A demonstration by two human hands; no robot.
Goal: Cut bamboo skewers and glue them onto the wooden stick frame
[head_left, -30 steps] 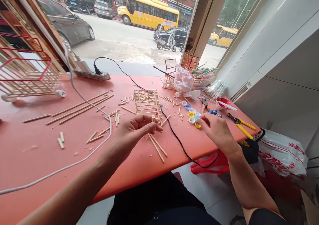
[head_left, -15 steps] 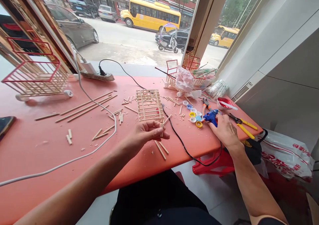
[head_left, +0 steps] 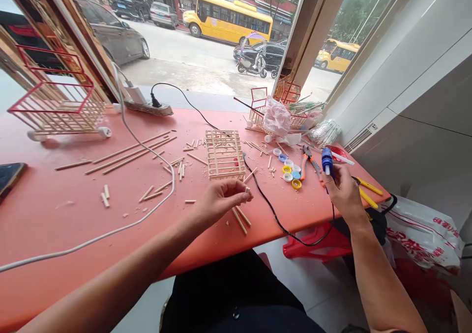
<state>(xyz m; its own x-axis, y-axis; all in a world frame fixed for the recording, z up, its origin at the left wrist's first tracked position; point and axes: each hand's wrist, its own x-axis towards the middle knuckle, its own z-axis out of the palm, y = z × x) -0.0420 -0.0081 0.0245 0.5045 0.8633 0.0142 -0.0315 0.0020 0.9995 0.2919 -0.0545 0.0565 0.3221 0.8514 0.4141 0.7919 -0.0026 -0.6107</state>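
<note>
My left hand (head_left: 229,195) is closed in a pinch above the front of the table, with the end of a short wooden stick (head_left: 247,189) showing between thumb and fingertips. Just beyond it lies a slatted wooden stick frame (head_left: 223,154). On the right, my right hand (head_left: 344,188) grips a blue glue gun (head_left: 327,160), its pale nozzle tilted down toward me. Left of the gun are several bottle caps (head_left: 296,175) in white, blue and yellow, and orange-handled pliers (head_left: 305,161). Yellow-handled pliers (head_left: 368,193) lie beside my right wrist.
A red-rimmed stick cart (head_left: 61,102) stands at the left; similar carts (head_left: 258,108) and a plastic bag (head_left: 277,116) are at the back. Loose sticks (head_left: 129,155) lie about. A white cable (head_left: 167,195) and black cord (head_left: 271,215) cross the pink table (head_left: 92,239).
My right hand has raised the glue gun off the table and swung its nozzle round toward me. The left hand has shifted slightly, and less of the stick in it shows.
</note>
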